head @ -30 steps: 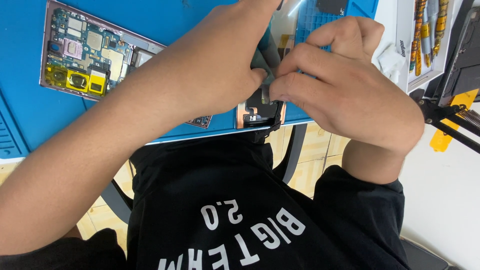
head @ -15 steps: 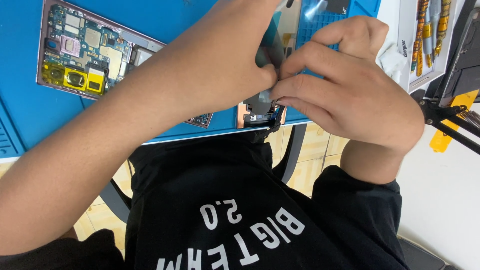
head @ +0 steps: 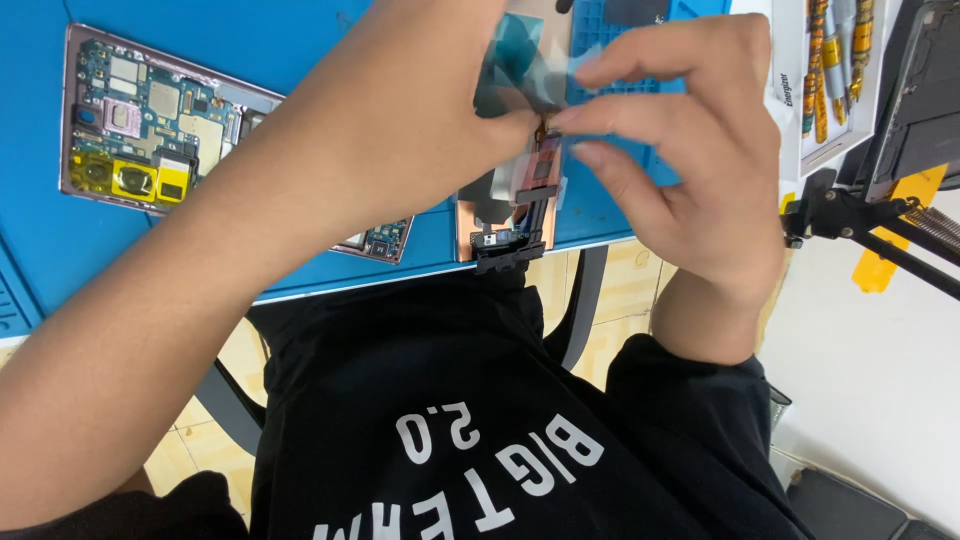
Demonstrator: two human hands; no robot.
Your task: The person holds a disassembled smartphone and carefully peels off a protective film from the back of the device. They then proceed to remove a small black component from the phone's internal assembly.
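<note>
A copper-backed display panel (head: pixel 478 222) lies at the near edge of the blue work mat (head: pixel 300 40), with a black connector (head: pixel 510 250) overhanging the edge. A pinkish flex cable (head: pixel 538 170) rises from the panel. My right hand (head: pixel 700 170) pinches its top end between thumb and forefinger. My left hand (head: pixel 420 110) reaches across from the left; its fingertips meet the right hand's there and hold a piece of clear bluish film (head: pixel 520 50). An opened phone body (head: pixel 150 130) with bare circuit boards lies on the mat to the left, partly under my left forearm.
A white box of screwdrivers (head: pixel 835 70) stands at the right of the mat. Beside it are a dark device (head: pixel 925 100), a black stand arm (head: pixel 870 225) and a yellow strip (head: pixel 895 230). My black shirt and the tiled floor fill the lower view.
Both hands have lifted up and away from the panel, uncovering its lower end and the flex cable. The clear film now shows above my left fingers.
</note>
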